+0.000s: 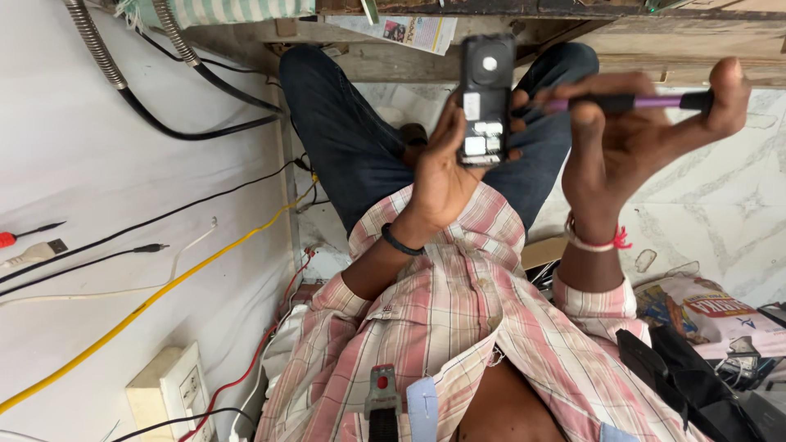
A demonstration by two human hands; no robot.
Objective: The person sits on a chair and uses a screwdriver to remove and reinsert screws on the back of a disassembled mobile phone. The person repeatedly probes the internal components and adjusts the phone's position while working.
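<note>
Head view looks down along a pink checked shirt to two raised hands. Left hand is closed around a small black phone with its back cover off, holding it upright. Just beside it, right hand grips a purple-handled tool between fingers and thumb, its tip touching the phone's edge. Beyond both hands are dark jeans. Far left of the left hand, a yellow cable crosses the white worktop.

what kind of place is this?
Likely a small electronics repair bench. The left hand holds an opened black mobile phone; the right hand holds a purple-handled slim screwdriver to it. Loose black and yellow cables cross the white worktop, beside a cream wall socket.
</note>
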